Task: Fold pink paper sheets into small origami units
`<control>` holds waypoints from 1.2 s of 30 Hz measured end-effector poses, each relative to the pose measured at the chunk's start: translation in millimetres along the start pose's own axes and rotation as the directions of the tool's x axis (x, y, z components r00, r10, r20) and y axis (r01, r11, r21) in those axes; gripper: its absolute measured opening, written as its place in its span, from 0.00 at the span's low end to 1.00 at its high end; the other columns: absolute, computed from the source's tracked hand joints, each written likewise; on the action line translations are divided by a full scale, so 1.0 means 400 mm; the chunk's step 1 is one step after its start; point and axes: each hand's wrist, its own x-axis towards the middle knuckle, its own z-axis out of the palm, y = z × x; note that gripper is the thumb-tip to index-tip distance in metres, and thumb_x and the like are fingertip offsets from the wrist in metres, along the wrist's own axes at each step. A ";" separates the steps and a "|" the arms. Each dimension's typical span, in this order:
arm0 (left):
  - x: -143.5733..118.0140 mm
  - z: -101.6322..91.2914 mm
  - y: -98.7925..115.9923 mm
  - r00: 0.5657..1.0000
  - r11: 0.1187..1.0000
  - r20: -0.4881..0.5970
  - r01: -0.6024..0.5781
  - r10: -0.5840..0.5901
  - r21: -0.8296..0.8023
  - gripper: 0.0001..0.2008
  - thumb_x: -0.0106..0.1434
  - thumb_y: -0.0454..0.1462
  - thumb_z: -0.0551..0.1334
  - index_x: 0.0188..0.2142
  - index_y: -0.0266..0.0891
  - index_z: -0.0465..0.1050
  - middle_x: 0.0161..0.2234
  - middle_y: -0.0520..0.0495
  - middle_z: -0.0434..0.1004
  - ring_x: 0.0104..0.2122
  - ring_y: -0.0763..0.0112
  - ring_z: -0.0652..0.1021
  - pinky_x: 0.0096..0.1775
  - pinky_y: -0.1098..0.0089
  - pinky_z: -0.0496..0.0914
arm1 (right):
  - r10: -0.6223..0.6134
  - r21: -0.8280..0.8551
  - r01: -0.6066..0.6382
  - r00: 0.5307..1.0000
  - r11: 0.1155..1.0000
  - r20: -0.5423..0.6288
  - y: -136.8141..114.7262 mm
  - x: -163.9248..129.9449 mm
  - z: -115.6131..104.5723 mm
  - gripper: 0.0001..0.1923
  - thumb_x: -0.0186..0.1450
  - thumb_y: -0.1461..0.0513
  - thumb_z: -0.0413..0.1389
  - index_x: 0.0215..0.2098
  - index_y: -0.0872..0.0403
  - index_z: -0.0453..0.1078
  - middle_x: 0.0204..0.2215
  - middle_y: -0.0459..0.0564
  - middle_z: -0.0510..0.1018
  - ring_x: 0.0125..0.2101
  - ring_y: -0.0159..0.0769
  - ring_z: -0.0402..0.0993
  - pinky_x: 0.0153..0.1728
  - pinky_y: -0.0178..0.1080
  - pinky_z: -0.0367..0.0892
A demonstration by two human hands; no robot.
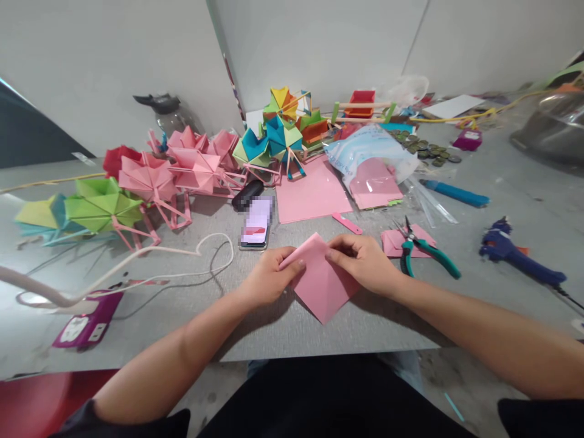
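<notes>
A square of pink paper [323, 292] is held up just above the front of the grey table, one corner pointing toward me. On its left side my left hand [272, 275] pinches the edge, thumb on top. My right hand [360, 260] grips the upper right edge between thumb and fingers. The upper left edge looks folded over. Just beyond the paper lies a pink craft knife [347, 223]. Right of my right hand, green-handled pliers [413, 246] rest on a small stack of pink paper pieces [391, 242].
Folded paper Ferris-wheel-like models [148, 176] line the back left. A phone [256, 222] and black case [247, 194] lie behind my left hand. Large pink sheets [310, 191], a plastic bag [371, 149], a blue cutter [455, 193] and a glue gun [520, 255] are around. A white cable [137, 255] crosses the left.
</notes>
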 end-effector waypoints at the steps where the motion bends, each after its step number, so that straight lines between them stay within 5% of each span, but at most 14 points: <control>1: 0.000 0.000 -0.001 1.000 1.000 -0.012 0.001 -0.001 0.013 0.12 0.65 0.44 0.68 0.28 0.41 0.75 0.23 0.50 0.72 0.25 0.69 0.69 0.28 0.69 0.61 | 0.003 -0.011 -0.003 1.000 1.000 -0.010 0.000 0.001 0.000 0.12 0.68 0.52 0.64 0.37 0.52 0.81 0.33 0.52 0.86 0.33 0.41 0.79 0.36 0.43 0.72; 7: -0.003 0.003 0.000 0.999 0.998 -0.050 0.002 0.001 0.056 0.10 0.62 0.41 0.69 0.27 0.41 0.75 0.24 0.50 0.73 0.25 0.69 0.69 0.28 0.69 0.61 | -0.015 -0.042 0.014 1.000 0.999 -0.022 -0.007 0.000 0.002 0.15 0.69 0.51 0.63 0.30 0.52 0.78 0.28 0.50 0.83 0.29 0.39 0.76 0.32 0.42 0.69; 19: -0.003 0.002 0.006 0.998 0.999 -0.056 -0.001 0.003 0.038 0.05 0.59 0.39 0.71 0.31 0.40 0.81 0.26 0.50 0.76 0.27 0.69 0.72 0.30 0.69 0.64 | -0.001 0.023 0.000 0.999 1.000 0.035 -0.004 0.000 -0.003 0.10 0.66 0.53 0.65 0.34 0.51 0.81 0.31 0.50 0.85 0.31 0.40 0.78 0.35 0.42 0.72; 23: -0.005 0.015 0.002 0.991 0.996 -0.133 0.003 -0.014 -0.088 0.11 0.56 0.38 0.74 0.39 0.38 0.82 0.29 0.49 0.79 0.28 0.70 0.74 0.31 0.70 0.67 | -0.035 0.056 0.039 0.997 0.998 -0.072 -0.002 -0.001 0.001 0.13 0.66 0.51 0.66 0.34 0.52 0.82 0.31 0.51 0.85 0.31 0.40 0.78 0.35 0.43 0.74; 28: -0.005 0.035 -0.021 0.981 0.967 -0.171 0.042 -0.087 -0.252 0.15 0.56 0.43 0.77 0.35 0.34 0.80 0.29 0.47 0.79 0.28 0.70 0.75 0.32 0.69 0.70 | -0.085 0.079 0.103 0.974 0.992 -0.212 0.001 0.001 0.002 0.14 0.67 0.49 0.66 0.34 0.50 0.78 0.29 0.49 0.82 0.31 0.40 0.78 0.33 0.43 0.74; 36: 0.005 0.028 -0.021 0.976 0.952 -0.210 -0.005 -0.062 -0.306 0.17 0.57 0.41 0.75 0.43 0.36 0.80 0.32 0.48 0.82 0.30 0.68 0.79 0.33 0.70 0.73 | -0.021 0.278 0.010 0.999 0.960 0.039 -0.001 0.015 -0.007 0.16 0.64 0.52 0.69 0.43 0.48 0.71 0.27 0.43 0.79 0.24 0.35 0.73 0.26 0.39 0.69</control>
